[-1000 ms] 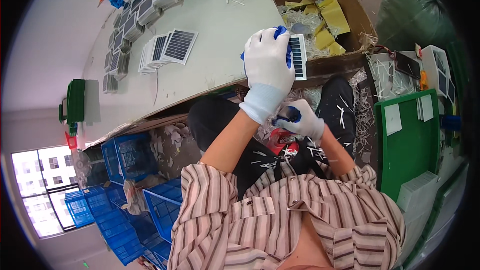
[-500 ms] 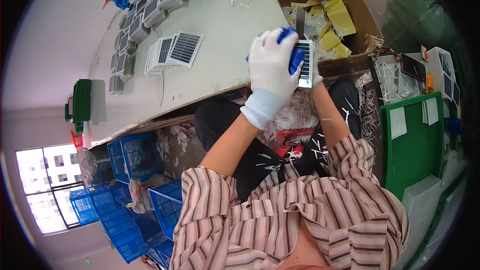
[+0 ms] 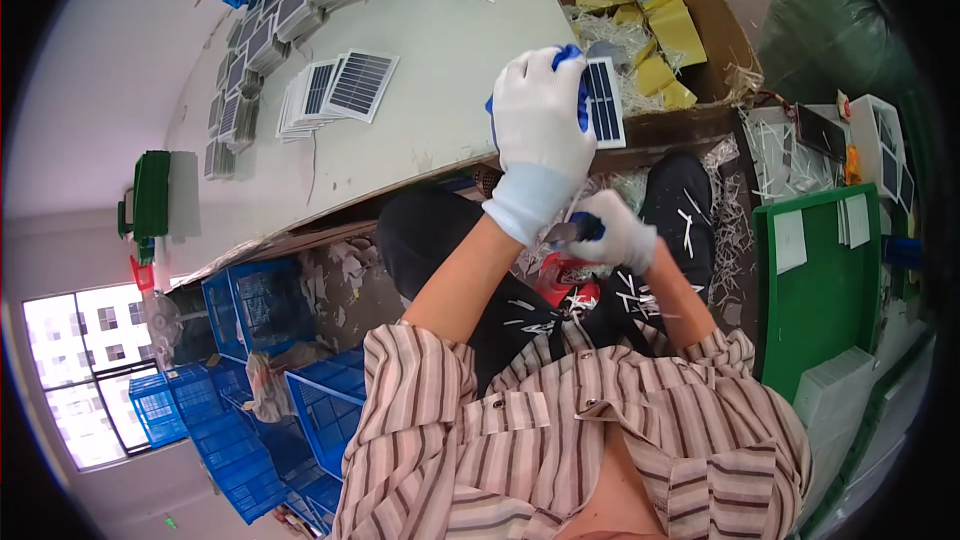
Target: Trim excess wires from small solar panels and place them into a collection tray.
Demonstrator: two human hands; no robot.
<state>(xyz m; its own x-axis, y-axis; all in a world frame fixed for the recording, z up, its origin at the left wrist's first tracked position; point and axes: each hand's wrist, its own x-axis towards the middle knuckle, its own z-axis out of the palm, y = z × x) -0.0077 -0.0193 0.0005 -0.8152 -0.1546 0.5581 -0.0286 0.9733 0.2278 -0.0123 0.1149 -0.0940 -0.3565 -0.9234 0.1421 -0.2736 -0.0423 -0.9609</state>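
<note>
My left hand (image 3: 545, 115), in a white glove with blue palm, is closed on a small solar panel (image 3: 604, 105). The panel has dark cells in a white frame and stands out to the right of the fingers, near the front wall of a cardboard box. Below it, over my lap, my right hand (image 3: 618, 232) is closed round a tool with a flat grey blade (image 3: 568, 232). Its handle is hidden in the glove. A fanned pile of similar solar panels (image 3: 362, 85) lies on the white table (image 3: 430, 90) to the left.
Stacked panels (image 3: 265, 48) stand at the table's far left. The cardboard box (image 3: 735, 25) holds yellow pieces (image 3: 675, 30) and white strips. Beyond it is a green sack (image 3: 830, 20). To the right leans a green tray (image 3: 815, 290); blue crates (image 3: 235, 450) are at lower left.
My right hand has come down from the panel toward my lap, bringing the grey blade with it. My left hand keeps the panel, which is tilted a little differently. The view has shifted slightly.
</note>
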